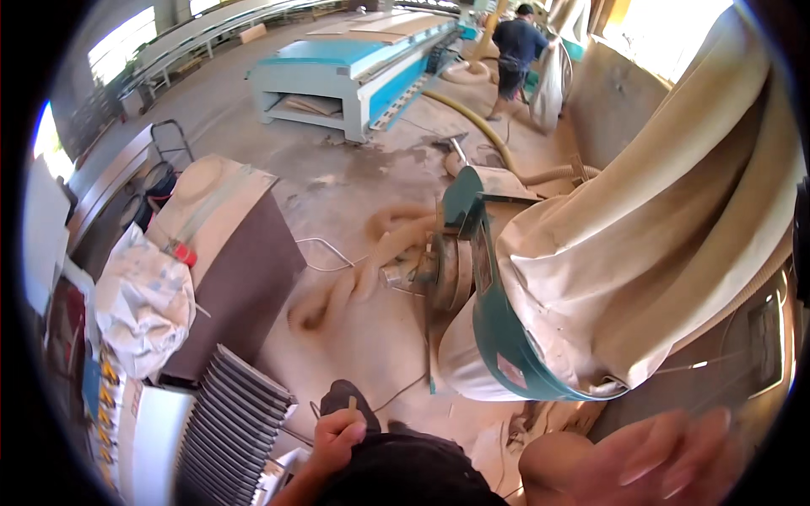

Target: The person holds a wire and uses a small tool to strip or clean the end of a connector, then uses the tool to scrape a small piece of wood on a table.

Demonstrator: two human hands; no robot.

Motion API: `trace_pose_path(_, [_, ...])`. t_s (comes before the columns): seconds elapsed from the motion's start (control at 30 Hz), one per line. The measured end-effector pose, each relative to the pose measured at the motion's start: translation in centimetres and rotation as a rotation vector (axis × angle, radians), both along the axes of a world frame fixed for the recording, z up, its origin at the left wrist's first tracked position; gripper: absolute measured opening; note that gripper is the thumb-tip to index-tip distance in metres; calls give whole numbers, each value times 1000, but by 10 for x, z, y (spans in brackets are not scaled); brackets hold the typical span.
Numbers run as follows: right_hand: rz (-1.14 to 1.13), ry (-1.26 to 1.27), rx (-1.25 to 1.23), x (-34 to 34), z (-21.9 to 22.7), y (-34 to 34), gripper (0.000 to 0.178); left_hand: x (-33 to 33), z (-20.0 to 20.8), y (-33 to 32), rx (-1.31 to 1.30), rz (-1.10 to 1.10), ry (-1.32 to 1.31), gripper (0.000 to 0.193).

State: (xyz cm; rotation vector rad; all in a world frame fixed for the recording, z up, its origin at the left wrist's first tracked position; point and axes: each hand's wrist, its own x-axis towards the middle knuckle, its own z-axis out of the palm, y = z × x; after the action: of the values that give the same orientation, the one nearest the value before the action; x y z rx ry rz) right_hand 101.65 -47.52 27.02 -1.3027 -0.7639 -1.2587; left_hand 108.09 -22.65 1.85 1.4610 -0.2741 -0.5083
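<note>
At the bottom centre is my left hand (337,437), its fingers curled closed. A thin pale tip shows above the fist, too small to name. My right hand (662,455) is at the lower right, smeared by motion, its fingers partly bent; whether they hold anything I cannot tell. Beyond the right hand stands a dust collector (506,354) with a green metal ring and body. A large beige cloth filter bag (641,219) hangs in folds above it. Below my left hand is my dark clothing, with a dark shoe (348,396) just beyond.
A dusty brown cabinet (245,270) stands at left, with a crumpled white sack (145,299) beside it. Dusty flexible hose (363,274) and a white cable lie across the floor. A blue-and-white machine table (337,76) and another person (516,51) holding a pale bag are farther off.
</note>
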Motion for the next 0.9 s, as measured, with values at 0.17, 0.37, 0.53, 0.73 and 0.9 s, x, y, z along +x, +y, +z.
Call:
trace_pose_path(0.17, [-309,76,-14,94,-16,2,45,92,-25,-14,-103,-89,27,25])
trace_pose_path(0.37, [-453,135,-34,219,-33,27,49,230,-44,0,-76,-155,117,23])
trace_pose_path(0.53, [-35,871,-181,269,26,-3,42,347,-32,18,-6,-130,213,25])
trace_pose_path(0.73, [-526,576,-144,419,-11,34,30,443,-20,13,-148,-74,200,29])
trace_pose_path(0.9, [-414,204,-366,537,-48,9,59,469,-28,-3,165,132,414,29])
